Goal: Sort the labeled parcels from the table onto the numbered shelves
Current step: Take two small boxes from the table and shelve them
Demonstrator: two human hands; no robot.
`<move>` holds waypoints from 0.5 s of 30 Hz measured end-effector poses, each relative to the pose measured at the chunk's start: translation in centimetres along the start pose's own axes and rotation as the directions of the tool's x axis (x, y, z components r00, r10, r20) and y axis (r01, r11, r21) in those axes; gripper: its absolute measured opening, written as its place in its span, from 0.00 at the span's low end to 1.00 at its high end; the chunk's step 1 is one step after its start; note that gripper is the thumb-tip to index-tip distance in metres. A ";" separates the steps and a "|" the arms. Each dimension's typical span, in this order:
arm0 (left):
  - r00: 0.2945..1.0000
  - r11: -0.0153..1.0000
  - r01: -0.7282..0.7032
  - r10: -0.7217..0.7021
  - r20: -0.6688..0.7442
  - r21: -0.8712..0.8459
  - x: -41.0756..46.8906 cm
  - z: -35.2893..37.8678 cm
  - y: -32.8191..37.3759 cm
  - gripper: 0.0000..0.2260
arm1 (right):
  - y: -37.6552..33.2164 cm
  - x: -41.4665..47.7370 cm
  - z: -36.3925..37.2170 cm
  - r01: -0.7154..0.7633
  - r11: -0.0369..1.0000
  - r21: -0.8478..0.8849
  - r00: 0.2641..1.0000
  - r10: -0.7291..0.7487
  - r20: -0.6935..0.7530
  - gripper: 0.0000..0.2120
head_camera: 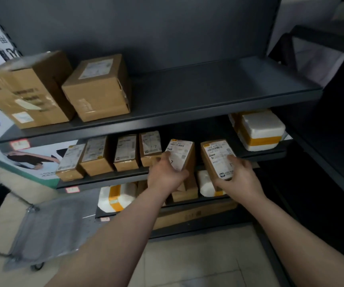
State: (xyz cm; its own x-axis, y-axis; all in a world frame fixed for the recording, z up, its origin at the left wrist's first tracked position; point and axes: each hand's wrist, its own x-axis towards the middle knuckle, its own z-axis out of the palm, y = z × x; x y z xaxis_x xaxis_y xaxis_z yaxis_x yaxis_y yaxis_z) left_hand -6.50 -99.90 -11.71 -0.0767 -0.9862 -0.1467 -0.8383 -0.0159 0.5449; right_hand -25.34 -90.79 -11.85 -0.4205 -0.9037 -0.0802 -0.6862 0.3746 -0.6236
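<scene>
At the front of the middle shelf I hold two small labeled parcels, both tilted. My left hand has its fingers curled round the left parcel; my right hand grips the right parcel. A row of four similar parcels stands just beside them on that shelf. A taped white foam box sits at its right end, and two large cartons sit on the upper shelf.

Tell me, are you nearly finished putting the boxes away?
Done: two big boxes sit on the top shelf, and four small parcels stand in a row on the middle shelf. In hand: the left hand grips one labeled parcel and the right hand grips another parcel at that shelf. Left: unclear, the table is out of view.
</scene>
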 end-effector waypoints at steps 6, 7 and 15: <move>0.998 0.996 -0.066 0.067 -0.009 0.061 6.0 0.7 1.5 0.36 | -1.2 5.5 1.9 -0.034 0.999 0.037 0.996 0.031 0.081 0.43; 0.997 0.994 -0.062 0.065 -0.034 0.086 6.7 1.0 1.7 0.37 | -1.3 6.6 2.2 -0.030 0.999 0.043 0.997 0.027 0.073 0.42; 0.952 0.855 -0.298 0.297 0.070 0.424 8.2 2.4 1.2 0.32 | -0.3 12.7 5.4 0.337 0.918 -0.207 0.931 -0.292 0.221 0.26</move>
State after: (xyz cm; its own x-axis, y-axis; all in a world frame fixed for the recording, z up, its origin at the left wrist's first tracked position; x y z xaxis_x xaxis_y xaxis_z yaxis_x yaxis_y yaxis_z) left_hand -9.38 -107.57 -14.21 -0.3600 -0.9322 -0.0361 -0.9229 0.3502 0.1598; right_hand -27.27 -103.54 -16.86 -0.0602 -0.9961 -0.0642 -0.8951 0.0823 -0.4383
